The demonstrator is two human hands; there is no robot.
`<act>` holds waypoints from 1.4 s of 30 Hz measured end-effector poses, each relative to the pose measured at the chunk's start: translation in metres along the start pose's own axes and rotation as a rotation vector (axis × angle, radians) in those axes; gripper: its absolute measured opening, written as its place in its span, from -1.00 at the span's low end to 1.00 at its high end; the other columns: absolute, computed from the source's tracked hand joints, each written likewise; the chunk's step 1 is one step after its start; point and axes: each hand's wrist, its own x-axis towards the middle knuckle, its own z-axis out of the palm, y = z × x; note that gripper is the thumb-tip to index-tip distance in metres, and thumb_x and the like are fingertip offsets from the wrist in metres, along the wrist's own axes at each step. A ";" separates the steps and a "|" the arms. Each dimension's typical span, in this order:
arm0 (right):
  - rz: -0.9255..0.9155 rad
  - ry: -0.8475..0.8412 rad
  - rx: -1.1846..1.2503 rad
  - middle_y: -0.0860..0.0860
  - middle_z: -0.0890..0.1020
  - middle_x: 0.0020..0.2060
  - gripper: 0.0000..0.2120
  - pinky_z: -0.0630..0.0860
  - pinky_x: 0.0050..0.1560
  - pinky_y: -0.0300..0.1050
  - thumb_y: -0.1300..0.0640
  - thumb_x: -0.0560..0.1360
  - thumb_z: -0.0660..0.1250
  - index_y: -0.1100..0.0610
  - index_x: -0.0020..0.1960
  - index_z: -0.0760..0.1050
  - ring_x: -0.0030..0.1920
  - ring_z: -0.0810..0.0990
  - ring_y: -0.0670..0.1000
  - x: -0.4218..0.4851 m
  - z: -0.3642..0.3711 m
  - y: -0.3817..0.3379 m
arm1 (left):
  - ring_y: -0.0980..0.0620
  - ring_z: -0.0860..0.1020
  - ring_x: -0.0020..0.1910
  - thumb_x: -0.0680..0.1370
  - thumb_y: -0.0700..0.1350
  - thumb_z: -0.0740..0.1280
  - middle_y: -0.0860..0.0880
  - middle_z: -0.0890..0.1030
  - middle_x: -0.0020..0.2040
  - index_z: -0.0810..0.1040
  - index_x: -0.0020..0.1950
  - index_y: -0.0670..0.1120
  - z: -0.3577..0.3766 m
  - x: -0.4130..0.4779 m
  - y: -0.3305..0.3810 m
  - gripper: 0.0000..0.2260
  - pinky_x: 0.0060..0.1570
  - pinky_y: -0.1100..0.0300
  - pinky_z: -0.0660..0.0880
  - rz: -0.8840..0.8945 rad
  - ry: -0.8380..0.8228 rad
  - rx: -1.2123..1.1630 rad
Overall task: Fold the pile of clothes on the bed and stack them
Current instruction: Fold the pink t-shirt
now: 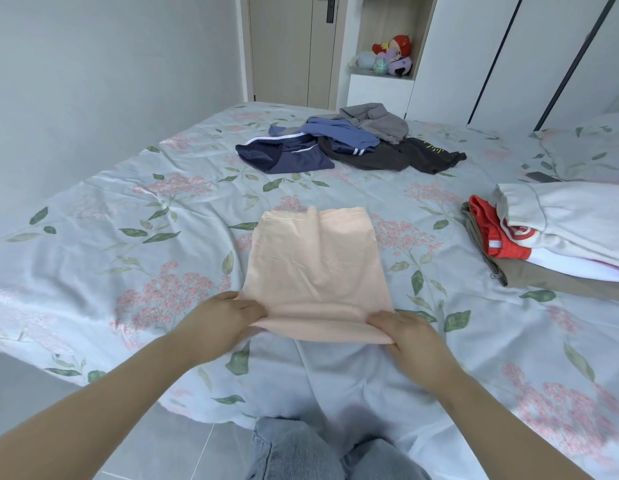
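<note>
A peach garment (316, 268) lies folded into a long rectangle on the bed in front of me. My left hand (225, 315) pinches its near left corner. My right hand (405, 336) pinches its near right corner, and the near edge is lifted a little off the sheet. A pile of unfolded clothes (349, 142) in navy, blue, grey and dark brown lies at the far middle of the bed. A stack of folded clothes (557, 237), white on top with red and khaki below, sits at the right.
The bed (128, 220) has a pale floral sheet. A pillow (592, 150) lies at the far right with a dark phone (540, 177) beside it. Behind the bed are a door, a shelf with plush toys (391, 57) and white wardrobes. Grey floor is at lower left.
</note>
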 end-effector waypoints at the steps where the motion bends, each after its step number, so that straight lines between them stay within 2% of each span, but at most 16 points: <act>1: -0.006 -0.030 -0.012 -0.02 0.65 0.07 -0.69 0.31 0.10 -0.28 0.35 0.48 0.28 0.11 0.17 0.59 0.05 0.58 0.05 -0.003 -0.007 -0.002 | -0.02 0.57 -0.14 0.60 0.14 0.05 0.02 0.65 -0.09 0.60 0.09 -0.05 -0.008 -0.001 0.001 -0.59 -0.09 0.27 0.45 -0.077 -0.075 -0.050; 3: 0.003 -0.155 -0.010 -0.06 0.63 -0.15 -0.78 0.24 -0.12 -0.31 0.29 0.51 0.24 0.05 -0.01 0.59 -0.16 0.49 -0.01 -0.010 -0.019 -0.004 | 0.12 0.49 -0.14 0.64 0.08 0.08 0.08 0.56 -0.15 0.54 0.12 0.00 -0.019 -0.005 -0.001 -0.71 -0.19 0.36 0.29 -0.175 -0.255 -0.140; 6: 0.163 -0.331 0.230 -0.10 0.42 -0.45 -0.76 0.21 -0.35 -0.28 0.22 0.49 0.30 0.12 -0.34 0.42 -0.36 0.39 -0.08 -0.021 -0.042 -0.009 | 0.30 0.42 -0.33 0.62 0.02 0.20 0.13 0.45 -0.34 0.48 -0.19 0.10 -0.041 -0.011 0.002 -0.80 -0.27 0.42 0.31 -0.225 -0.414 -0.394; 8: 0.270 -0.452 0.480 -0.14 0.41 -0.48 -0.74 0.23 -0.35 -0.32 0.21 0.46 0.37 0.10 -0.40 0.49 -0.39 0.38 -0.14 -0.026 -0.062 -0.015 | 0.33 0.43 -0.36 0.59 -0.03 0.28 0.19 0.48 -0.37 0.49 -0.33 0.16 -0.060 -0.013 0.004 -0.72 -0.29 0.44 0.31 -0.301 -0.504 -0.631; 11: 0.304 -0.532 0.754 -0.15 0.61 -0.38 -0.86 0.39 -0.26 -0.36 0.18 0.31 0.47 -0.04 -0.35 0.64 -0.31 0.55 -0.18 -0.031 -0.087 -0.024 | 0.29 0.50 -0.30 0.48 -0.06 0.38 0.24 0.54 -0.36 0.61 -0.36 0.16 -0.086 -0.013 0.007 -0.78 -0.24 0.44 0.36 -0.326 -0.573 -0.956; 14: 0.381 -0.335 0.999 0.08 0.71 -0.17 -0.76 0.52 -0.12 -0.22 0.20 0.22 0.53 0.17 -0.11 0.68 -0.15 0.66 -0.01 -0.027 -0.089 -0.019 | 0.18 0.52 -0.33 0.42 -0.13 0.42 0.09 0.57 -0.34 0.64 -0.31 0.00 -0.094 -0.007 0.000 -0.89 -0.29 0.39 0.41 -0.394 -0.375 -1.154; 17: 0.570 0.074 1.232 0.12 0.70 -0.07 -0.78 0.54 -0.02 -0.09 0.25 0.44 0.35 0.24 0.08 0.60 -0.09 0.65 0.04 -0.015 -0.062 -0.015 | 0.10 0.48 -0.37 0.50 -0.18 0.41 -0.04 0.52 -0.28 0.61 -0.11 -0.06 -0.068 0.006 -0.002 -0.98 -0.37 0.36 0.42 -0.674 0.082 -1.231; 19: 0.741 0.212 1.241 0.14 0.66 -0.07 -0.84 0.50 0.02 -0.01 0.25 0.53 0.29 0.26 0.06 0.58 -0.07 0.60 0.08 -0.008 -0.035 -0.016 | 0.04 0.49 -0.32 0.51 -0.12 0.40 -0.08 0.52 -0.20 0.54 0.10 -0.08 -0.040 0.009 0.007 -0.81 -0.32 0.28 0.46 -0.899 0.297 -1.282; 21: 0.866 0.276 1.230 0.16 0.63 -0.06 -0.87 0.48 0.04 0.02 0.22 0.56 0.26 0.23 0.01 0.56 -0.05 0.56 0.10 -0.006 -0.011 -0.015 | -0.03 0.57 -0.14 0.48 -0.05 0.44 -0.12 0.58 0.00 0.42 0.31 -0.12 -0.016 0.003 0.014 -0.55 -0.10 0.13 0.51 -0.994 0.324 -1.459; 23: 0.929 0.361 1.179 0.10 0.61 -0.08 -0.87 0.50 -0.05 -0.04 0.16 0.58 0.24 0.18 0.00 0.54 -0.11 0.55 0.06 -0.003 0.001 -0.016 | -0.04 0.58 0.08 0.35 0.03 0.50 -0.10 0.59 0.16 0.32 0.42 -0.08 -0.004 -0.007 0.018 -0.30 0.18 0.02 0.47 -0.951 0.197 -1.515; 25: 0.886 0.461 1.107 0.05 0.61 -0.09 -0.85 0.48 -0.08 -0.08 0.11 0.60 0.21 0.12 0.02 0.54 -0.14 0.55 0.00 0.000 0.003 -0.018 | 0.02 0.59 0.10 0.26 0.06 0.50 -0.01 0.60 0.16 0.31 0.42 0.01 -0.001 -0.012 0.021 -0.23 0.13 0.09 0.49 -0.890 0.105 -1.481; 29: 0.662 0.376 1.130 -0.15 0.65 -0.05 -0.88 0.55 -0.08 -0.19 0.01 0.58 0.23 -0.09 0.09 0.50 -0.05 0.62 -0.10 0.002 0.002 -0.027 | 0.00 0.63 -0.01 0.35 -0.06 0.55 -0.05 0.63 0.07 0.39 0.31 0.10 -0.003 -0.007 0.021 -0.41 -0.17 0.20 0.53 -0.941 0.135 -1.376; 33: 0.532 0.134 1.161 -0.21 0.68 -0.09 -0.72 0.52 -0.26 -0.38 0.22 0.47 0.41 -0.06 0.10 0.52 -0.09 0.65 -0.19 -0.008 0.001 -0.028 | 0.04 0.60 -0.03 0.39 -0.18 0.51 0.01 0.59 0.04 0.49 0.16 0.14 -0.003 0.005 0.022 -0.57 -0.17 0.18 0.50 -0.849 0.427 -1.568; 36: 0.560 0.251 1.062 -0.17 0.70 -0.16 -0.86 0.53 -0.27 -0.35 0.20 0.49 0.38 0.01 0.00 0.59 -0.11 0.67 -0.11 -0.008 -0.004 -0.024 | 0.13 0.60 -0.15 0.45 -0.41 0.35 0.09 0.64 -0.10 0.57 0.06 0.07 -0.007 0.013 0.015 -0.61 -0.17 0.25 0.55 -0.689 0.679 -1.582; 39: 0.531 0.488 1.063 -0.22 0.69 -0.09 -0.87 0.56 -0.11 -0.28 0.09 0.51 0.36 -0.14 -0.06 0.61 -0.05 0.65 -0.17 0.019 -0.022 -0.020 | 0.23 0.60 -0.22 0.46 -0.38 0.36 0.09 0.64 -0.08 0.56 0.07 0.06 -0.021 0.035 -0.006 -0.64 -0.20 0.38 0.52 -0.720 0.873 -1.412; 42: 0.588 0.509 1.150 -0.18 0.67 -0.08 -0.89 0.55 -0.12 -0.24 0.09 0.55 0.29 -0.07 0.03 0.56 -0.04 0.63 -0.12 0.061 -0.032 -0.013 | 0.20 0.60 -0.09 0.48 -0.19 0.42 0.02 0.58 0.08 0.44 0.30 -0.07 -0.017 0.060 -0.016 -0.60 -0.06 0.32 0.54 -0.977 0.737 -1.320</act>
